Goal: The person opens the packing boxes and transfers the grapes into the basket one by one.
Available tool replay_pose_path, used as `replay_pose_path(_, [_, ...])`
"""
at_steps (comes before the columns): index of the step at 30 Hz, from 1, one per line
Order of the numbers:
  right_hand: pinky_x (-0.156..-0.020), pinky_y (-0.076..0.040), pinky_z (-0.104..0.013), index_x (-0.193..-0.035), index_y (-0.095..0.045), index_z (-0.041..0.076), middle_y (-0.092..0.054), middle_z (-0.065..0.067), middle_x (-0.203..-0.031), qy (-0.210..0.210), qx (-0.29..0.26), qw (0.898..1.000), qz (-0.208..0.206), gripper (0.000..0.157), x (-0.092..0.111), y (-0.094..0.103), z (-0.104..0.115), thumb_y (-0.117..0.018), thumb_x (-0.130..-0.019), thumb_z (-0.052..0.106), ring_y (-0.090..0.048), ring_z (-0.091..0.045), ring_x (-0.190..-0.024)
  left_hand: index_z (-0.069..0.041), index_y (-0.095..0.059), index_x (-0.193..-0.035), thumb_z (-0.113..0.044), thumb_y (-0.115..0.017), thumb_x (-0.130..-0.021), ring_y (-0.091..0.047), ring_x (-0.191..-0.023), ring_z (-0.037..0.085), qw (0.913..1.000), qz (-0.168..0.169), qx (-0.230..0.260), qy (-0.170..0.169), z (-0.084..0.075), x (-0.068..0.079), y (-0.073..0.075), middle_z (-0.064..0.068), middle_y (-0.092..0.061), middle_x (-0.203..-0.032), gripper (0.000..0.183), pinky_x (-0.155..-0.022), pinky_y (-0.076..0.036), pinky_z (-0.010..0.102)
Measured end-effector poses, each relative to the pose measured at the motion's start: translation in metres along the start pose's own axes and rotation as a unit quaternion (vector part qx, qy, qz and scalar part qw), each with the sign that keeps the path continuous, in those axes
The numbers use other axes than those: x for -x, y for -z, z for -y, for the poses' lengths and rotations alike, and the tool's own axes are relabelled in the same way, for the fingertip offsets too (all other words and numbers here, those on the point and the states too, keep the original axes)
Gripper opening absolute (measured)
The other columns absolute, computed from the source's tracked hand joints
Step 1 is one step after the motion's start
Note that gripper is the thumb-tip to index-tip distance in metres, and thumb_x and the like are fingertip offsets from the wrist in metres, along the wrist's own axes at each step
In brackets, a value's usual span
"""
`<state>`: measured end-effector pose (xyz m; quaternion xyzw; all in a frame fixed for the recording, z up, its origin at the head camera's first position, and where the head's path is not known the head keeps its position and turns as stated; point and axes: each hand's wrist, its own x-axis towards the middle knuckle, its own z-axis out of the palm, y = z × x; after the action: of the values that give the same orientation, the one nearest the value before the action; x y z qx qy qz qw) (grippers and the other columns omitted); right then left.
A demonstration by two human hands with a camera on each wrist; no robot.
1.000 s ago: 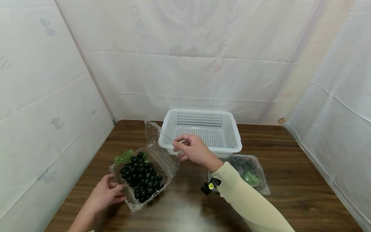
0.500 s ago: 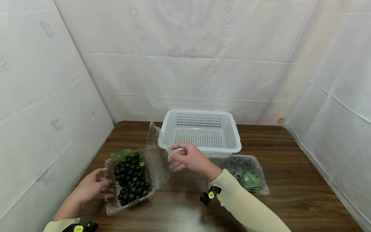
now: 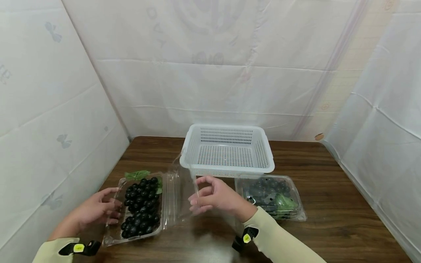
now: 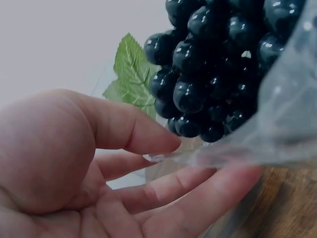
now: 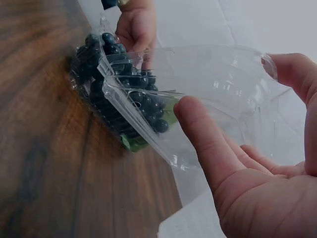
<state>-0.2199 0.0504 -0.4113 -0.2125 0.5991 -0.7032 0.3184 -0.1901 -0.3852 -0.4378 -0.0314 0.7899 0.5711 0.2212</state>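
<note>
A clear plastic clamshell box (image 3: 113, 238) lies on the left of the table, its lid (image 3: 182, 195) raised on the right side. Inside lies a bunch of dark grapes (image 3: 139, 210) with green leaves (image 4: 130, 69). My left hand (image 3: 97, 210) pinches the box's left rim, thumb above and fingers underneath in the left wrist view. On the other side my right hand (image 3: 218, 197) holds the free edge of the lid between thumb and fingers. The right wrist view shows the lid (image 5: 213, 74) standing up, with the grapes (image 5: 141, 94) behind it.
A white slotted basket (image 3: 227, 170) stands at the back middle of the wooden table (image 3: 335, 219). Just in front of it, to the right, sits a second, closed clamshell box (image 3: 297, 212) with dark grapes and a green leaf. White sheets (image 3: 213, 87) surround the table.
The box with the grapes has moved left and turned straighter. Its lid has swung lower to the right. Both hands went along, the left leftward and the right downward.
</note>
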Motion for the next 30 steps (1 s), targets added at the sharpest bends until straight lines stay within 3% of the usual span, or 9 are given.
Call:
replay_pose_path(9, [-0.081, -0.063, -0.041, -0.149, -0.036, 0.002, -0.069, -0.030, -0.123, -0.041, -0.035, 0.999, -0.004, 0.073, 0.018, 0.001, -0.008, -0.077, -0.088, 0.003, -0.076, -0.024, -0.088, 0.008, 0.003, -0.159, 0.000, -0.045, -0.104, -0.068, -0.094, 0.030, 0.9996, 0.027, -0.010, -0.005, -0.005, -0.006, 0.004, 0.018, -0.059, -0.118, 0.074, -0.078, -0.060, 0.051])
replay_pose_path(16, [-0.079, -0.063, -0.041, -0.148, -0.037, 0.001, -0.072, -0.024, -0.118, -0.054, -0.058, 0.995, -0.060, 0.068, 0.021, 0.007, -0.006, -0.075, -0.092, 0.013, -0.076, -0.024, -0.082, 0.006, 0.000, -0.161, 0.000, -0.047, -0.102, -0.067, -0.094, 0.031, 0.9992, 0.037, -0.013, -0.003, -0.011, -0.008, -0.001, 0.018, -0.059, -0.118, 0.075, -0.076, -0.059, 0.051])
replay_pose_path(22, [-0.080, -0.063, -0.044, -0.149, -0.037, -0.002, -0.074, -0.018, -0.114, -0.040, -0.044, 0.994, -0.093, 0.069, 0.024, 0.018, -0.003, -0.073, -0.093, 0.016, -0.077, -0.027, -0.084, 0.007, -0.004, -0.160, -0.003, -0.048, -0.104, -0.068, -0.093, 0.032, 0.9984, 0.047, -0.027, -0.013, -0.014, -0.015, -0.007, 0.018, -0.061, -0.119, 0.072, -0.077, -0.060, 0.051])
replay_pose_path(30, [-0.081, -0.063, -0.043, -0.149, -0.037, -0.003, -0.071, -0.023, -0.120, -0.051, -0.033, 0.993, -0.101, 0.064, 0.037, 0.029, -0.001, -0.069, -0.095, 0.012, -0.077, -0.032, -0.089, 0.009, -0.009, -0.159, -0.005, -0.049, -0.105, -0.068, -0.089, 0.030, 0.9979, 0.048, -0.039, -0.021, -0.019, -0.021, -0.017, 0.021, -0.061, -0.119, 0.069, -0.076, -0.061, 0.051])
